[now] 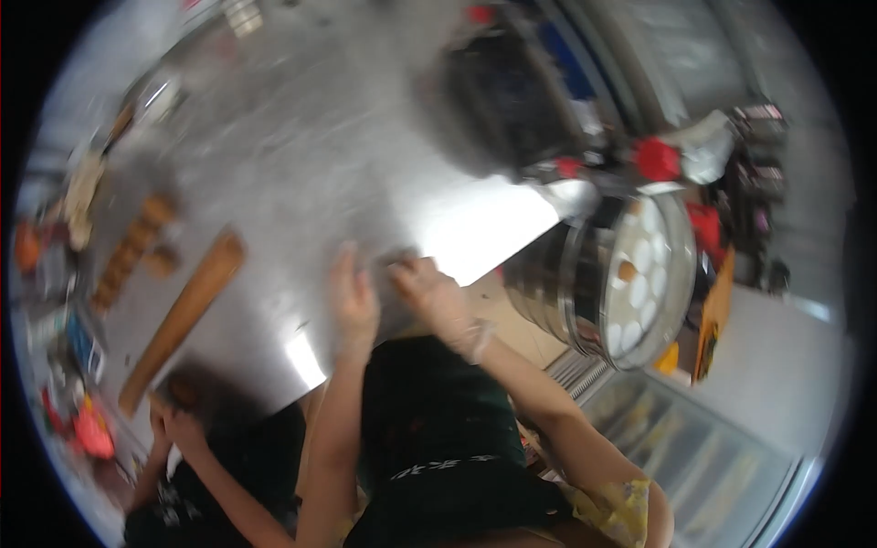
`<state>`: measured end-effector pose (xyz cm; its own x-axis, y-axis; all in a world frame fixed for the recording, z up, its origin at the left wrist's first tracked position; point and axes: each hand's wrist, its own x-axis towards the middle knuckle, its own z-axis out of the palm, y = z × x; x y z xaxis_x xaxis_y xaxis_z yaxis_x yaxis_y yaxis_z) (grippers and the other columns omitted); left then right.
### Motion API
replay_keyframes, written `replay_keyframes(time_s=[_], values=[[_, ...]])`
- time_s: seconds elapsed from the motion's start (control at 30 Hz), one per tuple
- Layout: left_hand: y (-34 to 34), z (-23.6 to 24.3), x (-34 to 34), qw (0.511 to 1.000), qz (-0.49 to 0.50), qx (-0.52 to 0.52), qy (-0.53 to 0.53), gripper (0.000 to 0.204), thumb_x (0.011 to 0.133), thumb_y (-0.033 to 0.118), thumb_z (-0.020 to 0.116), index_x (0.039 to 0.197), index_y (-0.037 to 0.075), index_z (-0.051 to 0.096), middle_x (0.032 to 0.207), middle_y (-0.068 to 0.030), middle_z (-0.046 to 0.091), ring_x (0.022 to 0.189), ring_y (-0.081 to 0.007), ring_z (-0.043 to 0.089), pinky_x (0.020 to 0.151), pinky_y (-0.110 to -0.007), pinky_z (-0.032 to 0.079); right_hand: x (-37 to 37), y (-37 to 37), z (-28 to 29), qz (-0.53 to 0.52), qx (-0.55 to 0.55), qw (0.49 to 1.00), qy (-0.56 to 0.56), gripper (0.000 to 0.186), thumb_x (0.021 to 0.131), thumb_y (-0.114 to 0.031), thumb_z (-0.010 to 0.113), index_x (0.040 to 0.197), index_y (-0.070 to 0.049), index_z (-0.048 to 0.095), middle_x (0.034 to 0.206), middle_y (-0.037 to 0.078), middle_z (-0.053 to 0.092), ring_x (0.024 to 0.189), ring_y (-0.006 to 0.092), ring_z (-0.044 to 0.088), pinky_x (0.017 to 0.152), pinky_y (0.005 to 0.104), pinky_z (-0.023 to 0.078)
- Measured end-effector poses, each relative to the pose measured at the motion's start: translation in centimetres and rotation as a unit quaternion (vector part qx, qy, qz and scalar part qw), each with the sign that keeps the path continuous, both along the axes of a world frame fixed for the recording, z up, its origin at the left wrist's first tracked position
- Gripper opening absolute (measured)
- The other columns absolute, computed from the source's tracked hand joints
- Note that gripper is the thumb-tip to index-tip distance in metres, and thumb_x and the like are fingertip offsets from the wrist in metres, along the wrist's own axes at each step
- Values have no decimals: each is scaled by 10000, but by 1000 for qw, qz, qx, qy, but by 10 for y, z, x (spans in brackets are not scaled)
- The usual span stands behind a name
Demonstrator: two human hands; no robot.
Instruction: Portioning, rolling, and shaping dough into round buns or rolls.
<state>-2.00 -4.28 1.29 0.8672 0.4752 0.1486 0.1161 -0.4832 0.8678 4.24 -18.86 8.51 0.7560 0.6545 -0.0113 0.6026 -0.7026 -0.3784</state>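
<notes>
My left hand (356, 297) is over the steel table (256, 119), fingers stretched out and holding nothing visible. Just right of it, my right hand (427, 290) has its fingers closed on a small brown piece (398, 268), blurred, probably dough. A long roll of brown dough (178, 324) lies to the left, beside a row of small brown dough pieces (128, 256). Right of the table is a stack of round steel steamer trays (557, 283), the top one holding several white rounds (639, 283) and a brown piece on one.
A co-worker's hands (178, 425) are at the table's lower left, near the roll's end. A large dark object (489, 91) and red items (656, 157) stand at upper right. Assorted containers (82, 342) line the left edge. A glass-topped unit (703, 466) is at lower right.
</notes>
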Motion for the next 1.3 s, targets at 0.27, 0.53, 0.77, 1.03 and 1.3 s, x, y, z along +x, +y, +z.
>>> replay_keyframes(time_s=[0.27,0.53,0.77,1.03,1.3], values=[[14,-9,-6,998,-1,61,-8,366,1011,74,492,1360,-35,516,1364,-209,552,1232,-355,550,1061,-421,431,16,-103,85,-156,173,972,37,573,735,-128,803,1268,-135,590,1238,96,568,1048,297,635,810,390,567],[11,2,3,960,-30,273,53,379,1009,97,500,1371,-16,508,1393,-212,531,1263,-381,506,1069,-459,401,50,-393,89,-505,86,856,-69,629,736,-54,802,1320,-86,573,1217,147,608,1096,350,629,904,412,527],[10,-5,6,923,-16,364,124,425,975,130,496,1392,53,512,1402,-191,521,1256,-392,494,1058,-489,391,113,-508,24,-553,14,832,-40,572,789,-166,767,1316,-41,584,1240,135,614,1088,336,629,914,413,509],[9,-9,13,901,-8,408,147,432,977,146,481,1402,69,507,1404,-181,522,1234,-387,509,1051,-480,397,128,-521,-10,-554,-7,832,16,631,778,-233,785,1339,-44,567,1268,162,603,1120,345,623,941,411,503],[6,14,4,927,12,293,234,428,914,102,554,1333,16,562,1366,-204,560,1226,-391,526,1046,-466,416,107,-358,63,-385,154,900,-132,370,811,-51,755,1163,-48,642,900,107,681,771,251,671,699,357,548]])
